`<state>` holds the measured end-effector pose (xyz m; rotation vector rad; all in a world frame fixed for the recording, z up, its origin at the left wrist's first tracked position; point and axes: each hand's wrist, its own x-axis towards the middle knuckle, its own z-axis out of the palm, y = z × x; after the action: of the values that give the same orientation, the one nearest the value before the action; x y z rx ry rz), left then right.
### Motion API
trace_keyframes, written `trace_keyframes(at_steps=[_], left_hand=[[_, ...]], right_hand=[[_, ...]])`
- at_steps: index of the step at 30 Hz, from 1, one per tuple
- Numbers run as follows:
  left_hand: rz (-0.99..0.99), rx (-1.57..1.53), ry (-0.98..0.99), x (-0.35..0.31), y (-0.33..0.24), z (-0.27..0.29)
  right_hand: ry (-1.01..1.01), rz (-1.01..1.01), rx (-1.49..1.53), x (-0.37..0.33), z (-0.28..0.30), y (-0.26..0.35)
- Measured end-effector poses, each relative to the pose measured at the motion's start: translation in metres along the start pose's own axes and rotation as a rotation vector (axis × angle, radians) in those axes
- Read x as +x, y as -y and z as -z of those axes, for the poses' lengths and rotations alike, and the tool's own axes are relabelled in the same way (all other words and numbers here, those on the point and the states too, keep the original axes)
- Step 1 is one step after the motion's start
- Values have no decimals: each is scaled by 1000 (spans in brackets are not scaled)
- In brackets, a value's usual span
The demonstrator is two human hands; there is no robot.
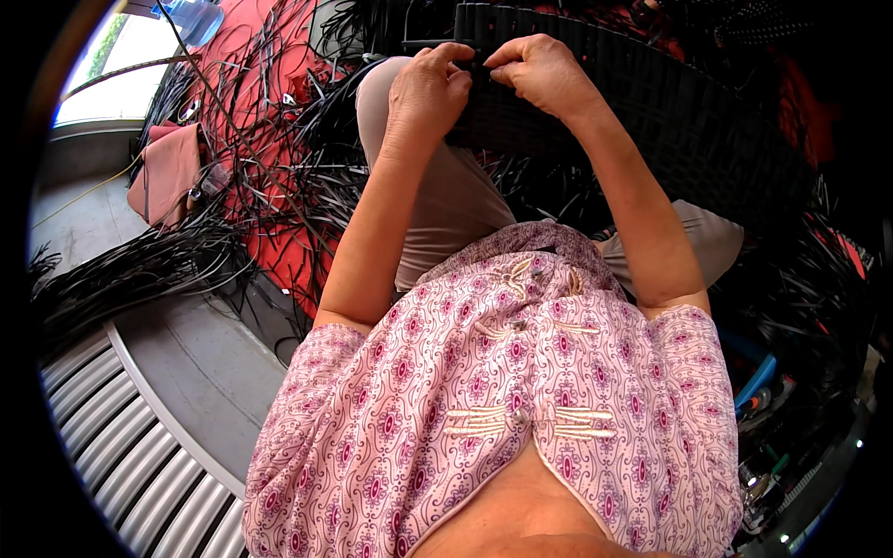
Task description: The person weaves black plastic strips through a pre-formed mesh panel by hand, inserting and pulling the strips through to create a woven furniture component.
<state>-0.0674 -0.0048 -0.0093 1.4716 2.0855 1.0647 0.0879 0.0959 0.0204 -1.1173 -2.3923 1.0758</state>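
Note:
A dark woven panel (642, 102) of flat black strips lies across the top of the view, over my folded legs. At its left end is my left hand (430, 93), thumb and fingers closed on a thin black strip (416, 44) whose end sticks out to the left. Just to the right, my right hand (544, 76) is pinched at the edge of the panel, its fingertips a short gap from the left ones. What lies between those right fingertips is too dark and small to make out.
Tangled loose black strips (307, 158) cover a red sheet (279, 237) on the left. A thick bundle of strips (149, 270) lies by a grey slatted surface (139, 446). A pink cloth bag (167, 172) and a clear blue bottle (193, 20) stand farther off.

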Motion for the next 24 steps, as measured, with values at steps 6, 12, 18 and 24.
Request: trace_keyframes(at_steps=[6, 12, 18, 24], left_hand=[[-107, 58, -7, 10, 1, 5], [-97, 104, 68, 15, -6, 16], [-167, -55, 181, 27, 11, 24], [-253, 112, -15, 14, 16, 52]], right_hand=[[-71, -27, 14, -1, -6, -1], [-104, -39, 49, 0, -14, -5], [-178, -8, -66, -9, -17, 7], [-532, 339, -5, -37, -16, 2]])
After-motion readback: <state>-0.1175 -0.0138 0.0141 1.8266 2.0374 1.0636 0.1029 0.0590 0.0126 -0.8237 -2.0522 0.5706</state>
